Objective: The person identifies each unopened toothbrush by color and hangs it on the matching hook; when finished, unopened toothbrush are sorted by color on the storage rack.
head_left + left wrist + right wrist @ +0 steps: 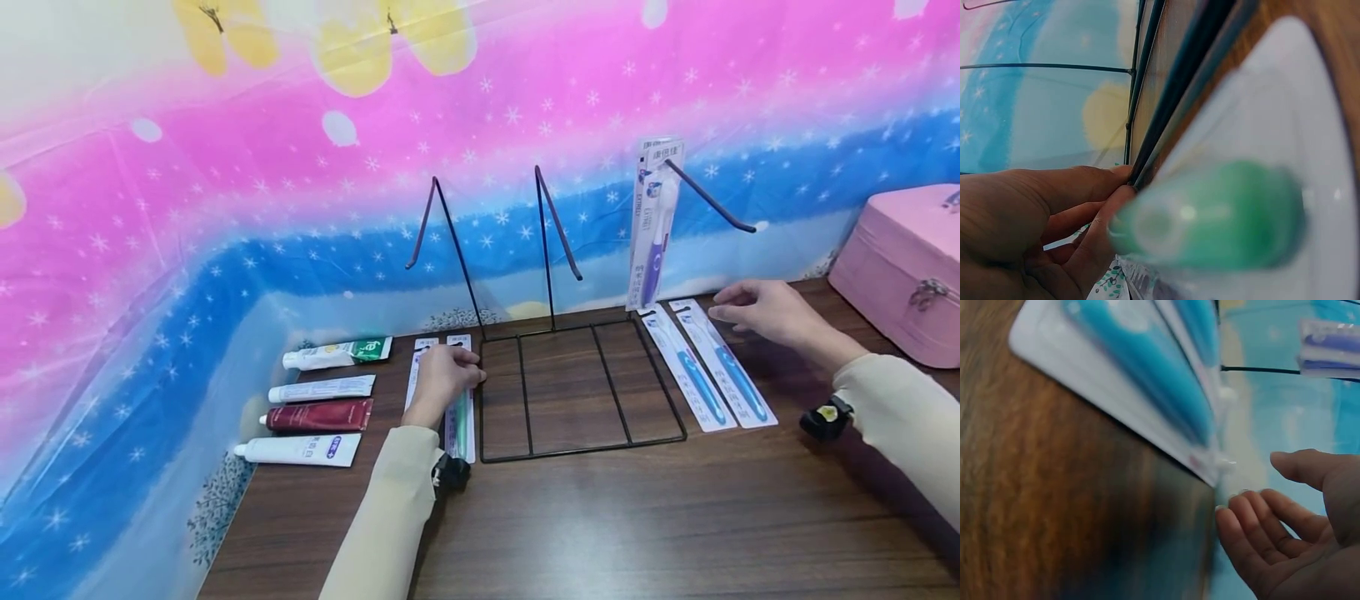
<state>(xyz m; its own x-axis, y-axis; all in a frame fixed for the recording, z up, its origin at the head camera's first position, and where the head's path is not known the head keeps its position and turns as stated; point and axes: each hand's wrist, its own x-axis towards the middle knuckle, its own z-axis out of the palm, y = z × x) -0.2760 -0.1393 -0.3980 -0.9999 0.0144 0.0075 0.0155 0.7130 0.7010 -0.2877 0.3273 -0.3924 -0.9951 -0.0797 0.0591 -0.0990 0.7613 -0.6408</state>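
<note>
My left hand (444, 379) pinches the left side wire of a black wire rack (581, 450) between thumb and fingers, as the left wrist view also shows. Under that hand lie packaged toothbrushes, one with a green handle (1254, 212). My right hand (761, 310) hovers by the top of two packaged blue toothbrushes (723, 364), its fingers loosely bent and holding nothing; the right wrist view shows its thumb apart from the fingers. Packaged purple toothbrushes (654, 242) hang from the rack's right hook (708, 196). The middle hook (558, 221) and left hook (422, 221) are bare.
Several toothpaste tubes lie in a column at the left, among them a dark red tube (318, 415) and a white tube (300, 450). A pink case (900, 267) stands at the far right. A patterned cloth (300, 167) rises behind the wooden table (600, 525).
</note>
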